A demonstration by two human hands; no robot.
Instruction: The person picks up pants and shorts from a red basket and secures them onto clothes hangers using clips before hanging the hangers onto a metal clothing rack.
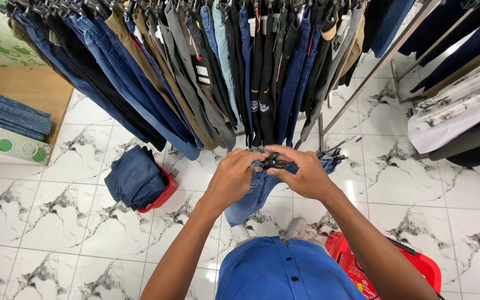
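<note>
White marble-patterned floor tiles (68, 222), glossy under bright light; crowded trouser rack (195, 61) above, wooden shelf (34, 91) at left.

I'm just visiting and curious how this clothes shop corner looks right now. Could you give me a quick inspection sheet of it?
Surface: white marble-pattern floor tiles.
Job's things: blue jeans on a clip hanger, held in front of the person.
Clutter: red basket with folded jeans; second red basket at lower right.
Grippers: left hand and right hand both pinch the jeans' waistband.
Cables: nothing seen.
Surroundings: rack of hanging trousers, wooden shelf with folded jeans, another rack at right.
</note>
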